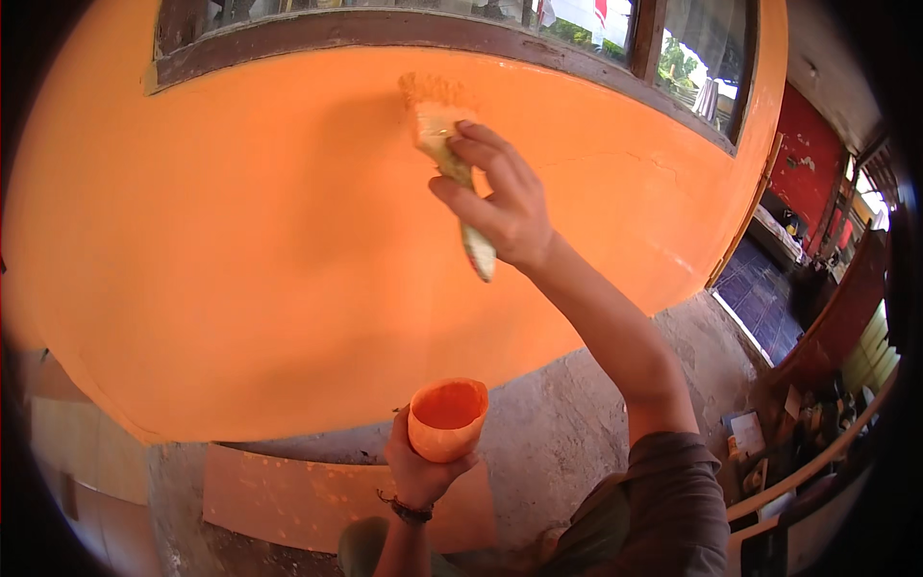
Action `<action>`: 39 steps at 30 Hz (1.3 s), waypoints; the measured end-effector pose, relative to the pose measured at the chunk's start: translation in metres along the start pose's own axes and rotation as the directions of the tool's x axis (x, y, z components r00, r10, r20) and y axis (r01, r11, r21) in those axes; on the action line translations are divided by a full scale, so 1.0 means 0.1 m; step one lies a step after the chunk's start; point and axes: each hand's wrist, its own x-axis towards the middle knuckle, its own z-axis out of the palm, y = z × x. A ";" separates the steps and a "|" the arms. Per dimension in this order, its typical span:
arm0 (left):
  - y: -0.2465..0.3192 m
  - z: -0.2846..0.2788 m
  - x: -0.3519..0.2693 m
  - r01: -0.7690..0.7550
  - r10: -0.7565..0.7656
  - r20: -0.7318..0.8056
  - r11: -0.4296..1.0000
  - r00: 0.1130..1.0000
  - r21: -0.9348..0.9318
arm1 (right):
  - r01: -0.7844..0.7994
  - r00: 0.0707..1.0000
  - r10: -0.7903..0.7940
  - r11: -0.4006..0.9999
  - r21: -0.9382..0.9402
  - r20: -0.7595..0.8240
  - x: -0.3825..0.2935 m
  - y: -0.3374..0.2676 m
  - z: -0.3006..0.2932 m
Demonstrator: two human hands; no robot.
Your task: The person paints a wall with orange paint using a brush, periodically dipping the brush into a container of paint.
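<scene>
My right hand (pixel 505 195) grips a wide paintbrush (pixel 451 155) by its handle, bristles upward. The orange-coated bristles are at the orange wall (pixel 216 216), a little below the window frame; whether they touch it I cannot tell. Lower down, my left hand (pixel 425 469) is closed around a cup (pixel 447 433) smeared with orange, which holds orange paint (pixel 448 405). The cup is roughly upright, its mouth facing up. A dark bracelet circles the left wrist.
A brown window frame (pixel 404 30) with glass panes borders the wall above. Below, a paint-spotted board (pixel 303 498) lies on the rough concrete floor (pixel 548 418). At right are a doorway with blue floor tiles (pixel 764 296) and a cluttered heap of objects behind a curved rail (pixel 800 479).
</scene>
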 end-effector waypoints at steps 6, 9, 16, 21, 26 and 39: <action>0.04 0.00 0.00 -0.040 0.040 0.000 0.999 0.999 0.015 | 0.056 0.998 -0.058 0.994 -0.098 -0.022 0.02 0.16 0.30; 0.05 0.01 0.00 -0.040 0.040 0.001 0.999 0.999 0.027 | 0.062 0.997 -0.067 0.990 -0.125 -0.035 0.08 0.30 0.37; 0.01 0.01 0.02 -0.052 0.052 -0.013 0.999 0.999 0.016 | 0.142 0.989 -0.135 0.978 -0.152 0.057 -0.08 0.30 0.38; 0.00 0.00 0.03 -0.051 0.051 -0.006 0.998 0.999 0.028 | 0.143 0.989 -0.145 0.980 -0.138 -0.005 -0.02 0.19 0.29; 0.01 0.06 0.03 -0.063 0.062 0.013 0.997 0.998 0.035 | 0.121 0.992 -0.126 0.978 -0.172 -0.023 0.05 0.38 0.38; -0.08 0.04 0.03 -0.023 0.021 -0.024 0.997 0.999 -0.067 | 0.100 0.995 -0.095 0.983 -0.152 0.038 -0.04 0.34 0.39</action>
